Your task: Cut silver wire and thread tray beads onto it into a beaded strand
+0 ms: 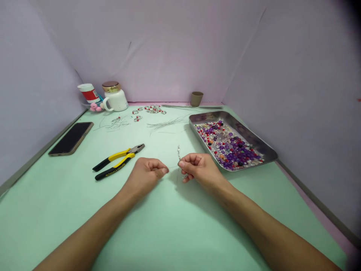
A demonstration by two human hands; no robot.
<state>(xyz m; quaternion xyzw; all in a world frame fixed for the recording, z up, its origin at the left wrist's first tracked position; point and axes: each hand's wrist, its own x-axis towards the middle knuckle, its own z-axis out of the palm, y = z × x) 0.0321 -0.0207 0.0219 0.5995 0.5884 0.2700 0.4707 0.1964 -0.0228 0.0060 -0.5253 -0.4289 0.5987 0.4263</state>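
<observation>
The person's two bare forearms come in from the bottom edge and meet near the middle of the pale green table [175,233], which fills most of the view and is walled on three sides by lilac-grey sheeting. The left hand [146,174] rests knuckles-up on the table, curled into a loose fist with thumb against forefinger; whether it pinches the wire's end cannot be told. The right hand [199,168] sits just beside it, a small gap between the two, its thumb and forefinger pinched on a thin wire pin [178,152] that stands nearly upright above the fingers with a few small beads on it.

To the right, close to the right hand, lies a steel tray [248,137] holding loose beads — mostly purple, with red and pearl-white ones mixed in. Left of the hands lie yellow-and-black pliers [118,160], jaws shut, and farther left a dark smartphone [71,138] lies face up near the table edge.

Toward the back stand a white mug with a gold lid [115,97], a red-and-white tube [88,92] and a small brown cup [196,98]. In front of them lie a bundle of plain wire pins [166,123] and a scatter of finished bead links [149,110].
</observation>
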